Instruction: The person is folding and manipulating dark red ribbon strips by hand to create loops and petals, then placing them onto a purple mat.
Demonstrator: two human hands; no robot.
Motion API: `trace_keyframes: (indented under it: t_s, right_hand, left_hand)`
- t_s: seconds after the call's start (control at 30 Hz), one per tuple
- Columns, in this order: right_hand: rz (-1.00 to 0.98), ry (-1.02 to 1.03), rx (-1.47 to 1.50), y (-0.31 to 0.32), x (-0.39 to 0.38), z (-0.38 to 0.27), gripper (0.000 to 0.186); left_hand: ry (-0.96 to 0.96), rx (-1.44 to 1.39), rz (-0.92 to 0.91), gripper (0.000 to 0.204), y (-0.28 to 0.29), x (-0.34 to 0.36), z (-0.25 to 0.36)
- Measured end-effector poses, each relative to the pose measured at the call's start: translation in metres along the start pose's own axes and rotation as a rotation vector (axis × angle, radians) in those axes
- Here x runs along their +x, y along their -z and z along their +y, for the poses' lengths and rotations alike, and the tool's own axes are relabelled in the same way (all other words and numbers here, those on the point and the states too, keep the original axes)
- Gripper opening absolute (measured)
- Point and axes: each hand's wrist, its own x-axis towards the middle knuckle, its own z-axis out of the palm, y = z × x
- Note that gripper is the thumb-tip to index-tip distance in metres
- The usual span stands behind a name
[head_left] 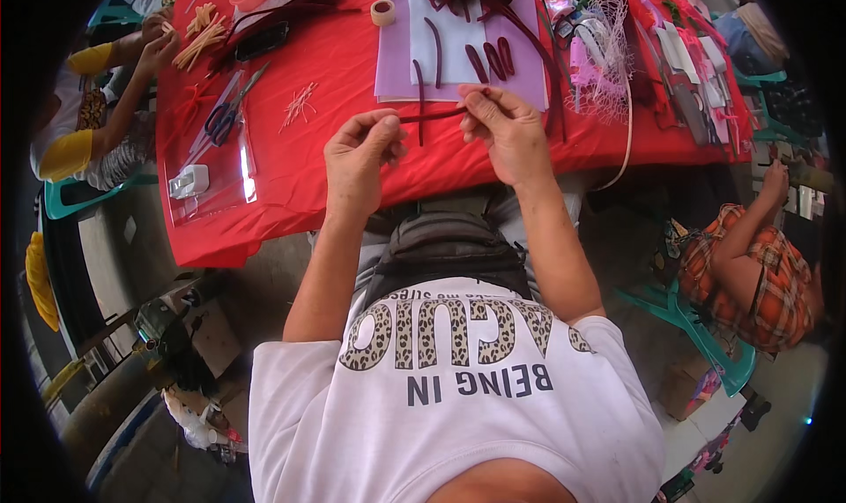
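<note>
Red tablecloth (352, 62) is filling the upper frame. Your left hand (359, 155) and right hand (502, 129) are each pinching one end of a dark maroon strip (434, 114), frame centre. Looks light and floppy; grip near the ends.

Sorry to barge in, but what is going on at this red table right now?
A person holds a thin dark red strip stretched between the left hand and right hand above the red table. More dark strips lie on a lilac sheet just beyond. Scissors rest to the left, where another person's hands handle pale sticks.
</note>
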Motion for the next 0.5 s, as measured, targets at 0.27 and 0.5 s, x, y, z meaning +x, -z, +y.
trace_keyframes:
  t_s: [0.27,0.5]
  right_hand:
    - [0.025,-0.076,0.056,-0.014,-0.028,0.02,0.019]
    - [0.001,-0.062,-0.157,-0.008,-0.034,0.008,0.02]
  left_hand:
    - [-0.144,-0.345,0.006,0.01,-0.001,-0.001,-0.001]
    - [-0.21,-0.148,-0.131,0.01,-0.009,-0.011,0.008]
